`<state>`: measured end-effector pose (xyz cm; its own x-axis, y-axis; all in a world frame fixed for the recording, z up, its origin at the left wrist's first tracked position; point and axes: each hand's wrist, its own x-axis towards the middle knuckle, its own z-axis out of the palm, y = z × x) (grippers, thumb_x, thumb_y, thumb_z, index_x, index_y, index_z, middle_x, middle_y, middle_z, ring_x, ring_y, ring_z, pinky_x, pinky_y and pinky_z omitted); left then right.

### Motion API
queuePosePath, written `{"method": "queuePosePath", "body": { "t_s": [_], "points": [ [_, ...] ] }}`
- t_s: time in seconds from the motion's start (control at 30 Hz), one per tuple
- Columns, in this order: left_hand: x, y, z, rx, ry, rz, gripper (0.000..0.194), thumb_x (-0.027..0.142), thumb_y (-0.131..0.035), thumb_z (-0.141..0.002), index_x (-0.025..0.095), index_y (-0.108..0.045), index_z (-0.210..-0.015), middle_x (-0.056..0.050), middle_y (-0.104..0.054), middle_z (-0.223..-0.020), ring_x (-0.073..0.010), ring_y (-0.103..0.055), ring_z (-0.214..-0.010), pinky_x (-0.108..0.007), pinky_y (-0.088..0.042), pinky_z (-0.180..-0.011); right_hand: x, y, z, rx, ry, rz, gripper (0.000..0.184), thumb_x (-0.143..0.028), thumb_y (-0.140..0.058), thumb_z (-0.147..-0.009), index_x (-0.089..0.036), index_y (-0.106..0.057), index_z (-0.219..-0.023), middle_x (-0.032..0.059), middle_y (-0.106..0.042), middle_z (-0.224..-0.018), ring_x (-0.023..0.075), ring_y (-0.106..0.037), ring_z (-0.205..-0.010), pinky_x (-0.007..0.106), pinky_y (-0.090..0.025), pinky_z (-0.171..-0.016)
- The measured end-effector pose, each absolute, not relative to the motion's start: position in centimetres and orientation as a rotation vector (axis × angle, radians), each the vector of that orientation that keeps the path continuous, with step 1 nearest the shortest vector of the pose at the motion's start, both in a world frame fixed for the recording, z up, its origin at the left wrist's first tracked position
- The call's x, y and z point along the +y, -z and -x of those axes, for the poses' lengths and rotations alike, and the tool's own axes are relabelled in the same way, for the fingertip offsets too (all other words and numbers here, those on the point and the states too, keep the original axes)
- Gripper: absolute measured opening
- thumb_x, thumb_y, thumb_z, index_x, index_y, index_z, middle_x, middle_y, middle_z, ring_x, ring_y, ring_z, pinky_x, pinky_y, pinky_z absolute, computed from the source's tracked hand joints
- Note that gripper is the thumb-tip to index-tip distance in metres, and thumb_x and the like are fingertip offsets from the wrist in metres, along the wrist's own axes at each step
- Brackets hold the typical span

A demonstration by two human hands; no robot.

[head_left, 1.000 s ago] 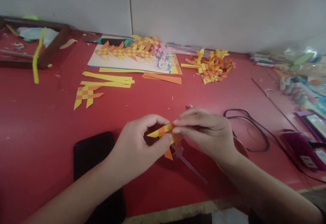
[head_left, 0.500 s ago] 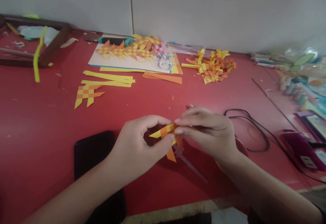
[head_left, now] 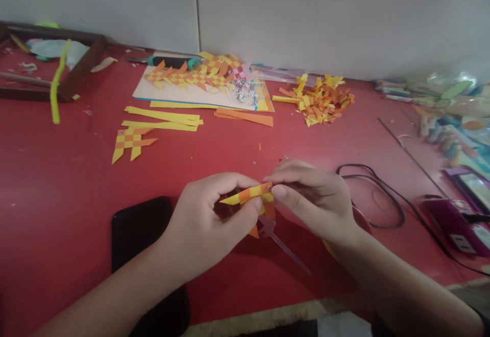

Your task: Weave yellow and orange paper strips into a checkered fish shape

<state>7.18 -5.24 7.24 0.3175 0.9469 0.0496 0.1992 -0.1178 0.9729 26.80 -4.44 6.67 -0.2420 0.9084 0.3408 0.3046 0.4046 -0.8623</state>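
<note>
The desk [head_left: 214, 148] is lying mostly open from the left hand [head_left: 214, 219] to the yellow strips [head_left: 164, 116]. A black slab [head_left: 138, 230] is obstructing that hand's outer side; a cable loop [head_left: 404, 217] is flanking the right hand [head_left: 317, 199].

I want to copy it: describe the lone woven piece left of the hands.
The lone woven piece looks like paper, checkered yellow and orange, with a small dark dot near its upper left corner. Two yellow tips point nearward, two orange ones rightward. It lies flat on the red table by yellow strips, ungripped.
</note>
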Motion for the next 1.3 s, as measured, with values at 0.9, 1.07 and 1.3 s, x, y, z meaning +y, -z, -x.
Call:
{"method": "queuePosePath", "body": {
  "t_s": [0.9, 1.07, 1.3],
  "points": [
    [-5.31, -6.94, -6.95, 1.051, -0.93, -1.962, 0.011, 0.018, -0.059, -0.09, 0.019, -0.07, -0.089, 0.002, -0.068, -0.075, -0.0101, -0.061, -0.066, -0.021, -0.044, -0.063, -4.41, -6.16, -26.98, -1.83, -0.731, 0.922, 0.014, -0.015, -0.072, -0.082, -0.024, -0.073, -0.091, 0.0012, -0.07, -0.074, 0.0132, -0.062, -0.063, 0.03, -0.053, -0.063],
    [-5.32, -6.79, -6.92, 1.029, -0.986, -1.98, 0.011, 0.016, -0.06, -0.089, 0.018, -0.071, -0.09, 0.002, -0.069, -0.076, -0.0087, -0.061, -0.067, -0.019, -0.044, -0.064, -4.3, -6.2, -26.89, -1.832, -0.717, 0.885, 0.013, -0.012, -0.072, -0.08, -0.022, -0.072, -0.088, 0.0017, -0.069, -0.073, 0.0129, -0.062, -0.063, 0.029, -0.052, -0.062],
    [-5.43, -6.74, -6.86, 1.022, -0.986, -1.991, 0.01, 0.015, -0.062, -0.088, 0.018, -0.072, -0.09, 0.003, -0.07, -0.078, -0.0076, -0.062, -0.07, -0.017, -0.044, -0.066, -4.47, -6.09, -26.99, -1.819, -0.754, 0.881, 0.014, -0.011, -0.072, -0.08, -0.023, -0.07, -0.088, 0.0014, -0.067, -0.073, 0.0133, -0.06, -0.064, 0.03, -0.051, -0.062]
  ]
}}
